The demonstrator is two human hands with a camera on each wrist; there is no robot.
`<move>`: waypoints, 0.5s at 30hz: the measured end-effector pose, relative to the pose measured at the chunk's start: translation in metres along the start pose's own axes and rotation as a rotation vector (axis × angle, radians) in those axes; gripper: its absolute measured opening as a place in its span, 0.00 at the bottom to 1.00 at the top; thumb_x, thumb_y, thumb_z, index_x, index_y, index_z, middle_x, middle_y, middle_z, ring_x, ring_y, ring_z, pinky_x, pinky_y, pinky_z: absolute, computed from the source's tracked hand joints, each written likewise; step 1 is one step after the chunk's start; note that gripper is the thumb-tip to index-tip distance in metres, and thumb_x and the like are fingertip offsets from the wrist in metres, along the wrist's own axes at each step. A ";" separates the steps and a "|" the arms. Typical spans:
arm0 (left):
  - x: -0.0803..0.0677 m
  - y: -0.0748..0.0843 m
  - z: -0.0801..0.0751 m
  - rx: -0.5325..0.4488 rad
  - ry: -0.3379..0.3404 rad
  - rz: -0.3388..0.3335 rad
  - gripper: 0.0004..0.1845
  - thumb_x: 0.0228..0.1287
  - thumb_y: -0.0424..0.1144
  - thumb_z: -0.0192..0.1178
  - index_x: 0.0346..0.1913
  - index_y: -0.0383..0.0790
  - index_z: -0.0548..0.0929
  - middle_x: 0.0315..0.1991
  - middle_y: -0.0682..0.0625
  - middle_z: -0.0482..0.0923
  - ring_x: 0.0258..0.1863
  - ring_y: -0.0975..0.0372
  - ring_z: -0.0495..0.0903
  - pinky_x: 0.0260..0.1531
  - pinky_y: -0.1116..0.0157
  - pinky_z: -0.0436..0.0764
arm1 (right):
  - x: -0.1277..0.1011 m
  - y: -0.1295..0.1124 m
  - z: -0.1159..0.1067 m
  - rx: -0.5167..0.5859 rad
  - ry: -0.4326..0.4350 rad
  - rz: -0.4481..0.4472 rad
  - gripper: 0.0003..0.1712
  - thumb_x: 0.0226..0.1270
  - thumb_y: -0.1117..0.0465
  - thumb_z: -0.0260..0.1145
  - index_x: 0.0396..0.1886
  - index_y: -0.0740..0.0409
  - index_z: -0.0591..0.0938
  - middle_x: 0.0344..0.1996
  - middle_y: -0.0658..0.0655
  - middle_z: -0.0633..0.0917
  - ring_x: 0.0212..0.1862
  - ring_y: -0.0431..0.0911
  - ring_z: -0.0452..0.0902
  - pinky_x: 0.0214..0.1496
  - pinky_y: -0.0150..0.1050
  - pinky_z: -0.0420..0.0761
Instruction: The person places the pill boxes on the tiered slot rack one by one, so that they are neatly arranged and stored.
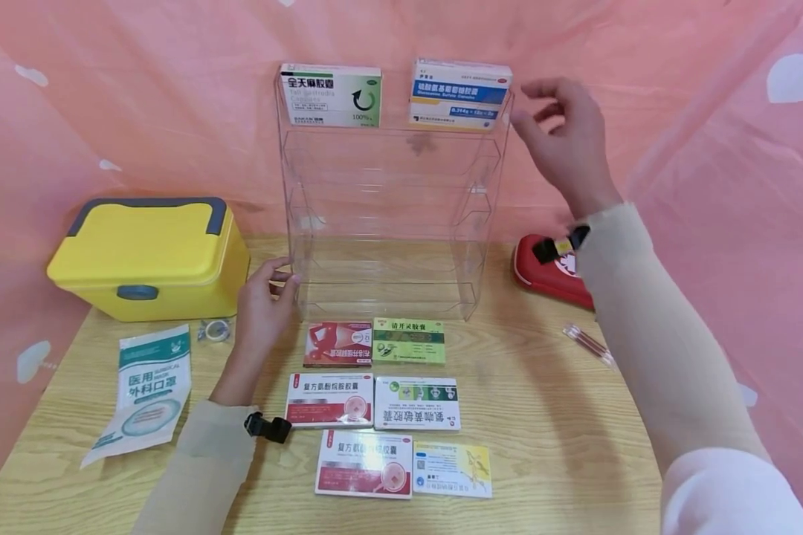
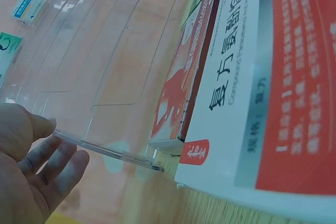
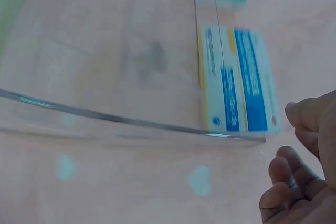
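I am steadying the clear rack (image 1: 388, 215) with my left hand (image 1: 264, 301), fingers straight against its lower edge. My right hand (image 1: 565, 141) is hovering released beside the blue box (image 1: 459, 93) on the top tier. Six boxes are waiting on the counter (image 1: 549, 416); next I judge one needs picking.

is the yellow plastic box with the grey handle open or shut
Shut. The yellow plastic box with the grey handle has its lid sitting flat on the body, handle folded down and the grey front latch closed.

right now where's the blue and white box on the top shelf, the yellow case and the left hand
blue and white box (image 1: 460, 94), head view, middle of its front face
yellow case (image 1: 140, 249), head view, centre of its lid
left hand (image 1: 262, 305), head view, back of the hand
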State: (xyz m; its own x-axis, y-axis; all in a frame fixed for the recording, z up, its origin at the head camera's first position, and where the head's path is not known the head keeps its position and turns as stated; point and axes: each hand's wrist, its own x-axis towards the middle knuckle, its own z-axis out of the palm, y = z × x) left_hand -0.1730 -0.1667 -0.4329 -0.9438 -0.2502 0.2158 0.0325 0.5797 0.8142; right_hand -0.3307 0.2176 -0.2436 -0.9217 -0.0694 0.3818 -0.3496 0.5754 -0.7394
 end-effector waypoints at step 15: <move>-0.002 0.001 0.000 0.008 -0.024 -0.014 0.20 0.75 0.40 0.61 0.66 0.42 0.77 0.50 0.44 0.83 0.43 0.52 0.80 0.40 0.55 0.82 | -0.250 0.103 0.053 0.029 -0.635 0.005 0.18 0.69 0.57 0.72 0.57 0.52 0.84 0.46 0.48 0.85 0.40 0.45 0.78 0.36 0.39 0.80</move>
State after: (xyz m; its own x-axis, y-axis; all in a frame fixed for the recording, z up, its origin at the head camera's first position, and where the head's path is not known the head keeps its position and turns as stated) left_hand -0.1715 -0.1655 -0.4320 -0.9518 -0.2396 0.1916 0.0171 0.5822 0.8129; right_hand -0.1453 0.2503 -0.4444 -0.8404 -0.5417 -0.0184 -0.3414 0.5554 -0.7583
